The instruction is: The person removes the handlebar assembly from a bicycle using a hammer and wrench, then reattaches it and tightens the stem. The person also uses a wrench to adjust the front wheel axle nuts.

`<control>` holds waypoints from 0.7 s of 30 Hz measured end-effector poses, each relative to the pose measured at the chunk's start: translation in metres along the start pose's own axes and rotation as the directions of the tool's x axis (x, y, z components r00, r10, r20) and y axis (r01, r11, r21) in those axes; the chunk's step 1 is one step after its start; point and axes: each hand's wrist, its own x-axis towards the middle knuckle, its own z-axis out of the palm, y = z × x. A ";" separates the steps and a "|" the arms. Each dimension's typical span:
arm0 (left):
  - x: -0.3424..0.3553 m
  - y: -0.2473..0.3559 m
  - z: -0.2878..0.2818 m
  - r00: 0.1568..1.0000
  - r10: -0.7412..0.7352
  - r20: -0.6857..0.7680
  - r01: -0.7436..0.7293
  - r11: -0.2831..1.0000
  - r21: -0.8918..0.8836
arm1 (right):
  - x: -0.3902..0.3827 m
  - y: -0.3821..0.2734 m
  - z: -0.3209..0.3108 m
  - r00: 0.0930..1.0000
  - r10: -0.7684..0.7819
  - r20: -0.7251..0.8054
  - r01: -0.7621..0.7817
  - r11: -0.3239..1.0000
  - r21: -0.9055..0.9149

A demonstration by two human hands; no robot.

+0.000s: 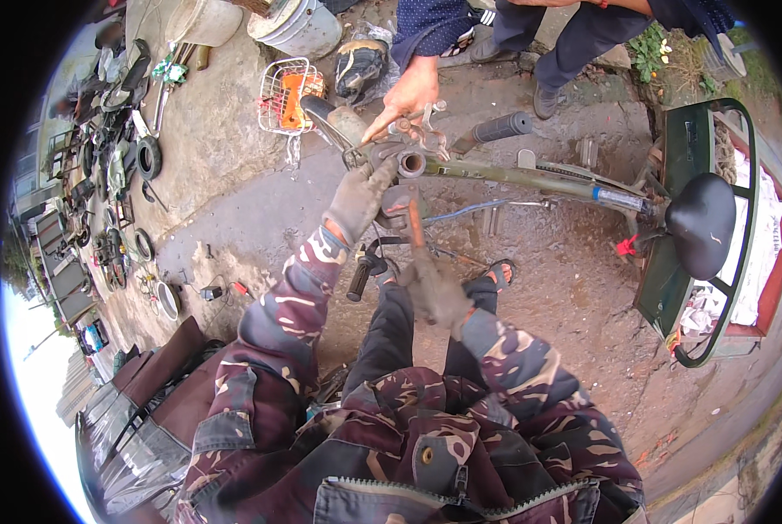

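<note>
An olive-green bicycle frame (504,177) lies across my view, with an open head tube (412,163) at its left end. My left hand (358,199), in a grey glove, is closed on metal parts just left of that tube; what exactly it grips is hidden. In my gloved right hand (436,293) is a hammer (414,223) with an orange-brown handle, its head just below the tube. A co-worker's hand (410,90) reaches down from above, a finger at the parts beside my left hand. A loose handlebar grip (357,281) hangs below on a bar.
A wire basket (270,105) and white buckets (295,31) are at upper left, with tires (148,157) and scattered parts farther left. The co-worker's legs (557,61) stand above the frame. A green rear carrier box (670,157) and black saddle (703,227) are at right.
</note>
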 end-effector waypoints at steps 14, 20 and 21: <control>-0.014 -0.045 0.049 0.972 0.026 -0.233 -0.098 0.947 -0.305 | -0.006 -0.078 -0.092 0.994 0.106 0.040 -0.066 0.829 -0.556; 0.020 -0.004 -0.022 0.986 0.058 0.156 -0.107 0.940 0.324 | 0.005 0.018 0.037 1.000 -0.008 -0.024 0.013 0.978 0.209; 0.025 0.001 -0.029 0.983 -0.073 0.171 0.004 0.929 0.369 | 0.011 0.028 0.047 0.999 -0.032 0.022 0.023 0.940 0.340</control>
